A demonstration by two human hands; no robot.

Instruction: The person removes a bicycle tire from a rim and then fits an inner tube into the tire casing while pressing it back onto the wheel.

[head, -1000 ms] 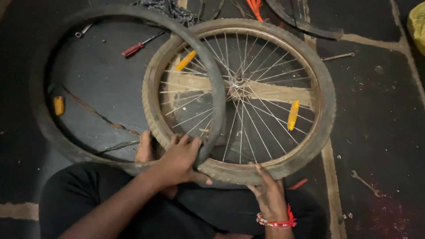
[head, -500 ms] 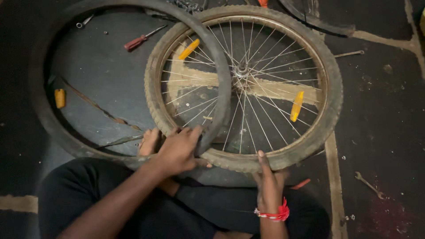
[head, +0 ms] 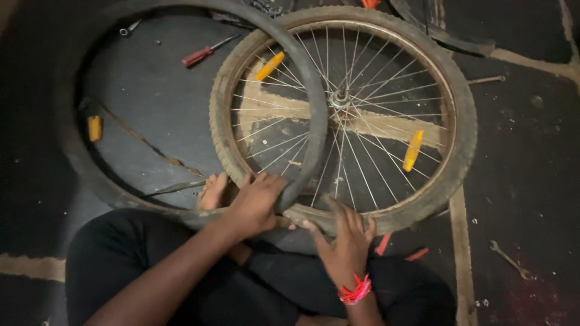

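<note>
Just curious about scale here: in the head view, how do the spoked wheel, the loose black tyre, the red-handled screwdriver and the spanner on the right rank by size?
1. Loose black tyre and spoked wheel: look about alike, so unranked.
2. Red-handled screwdriver.
3. Spanner, a little shorter.

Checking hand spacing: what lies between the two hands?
Head view: the wheel's muddy tyre edge spans between left hand and right hand.

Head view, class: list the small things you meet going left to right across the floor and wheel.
Orange reflector → red screwdriver → orange spoke reflector → hub → yellow spoke reflector → spanner.
</note>
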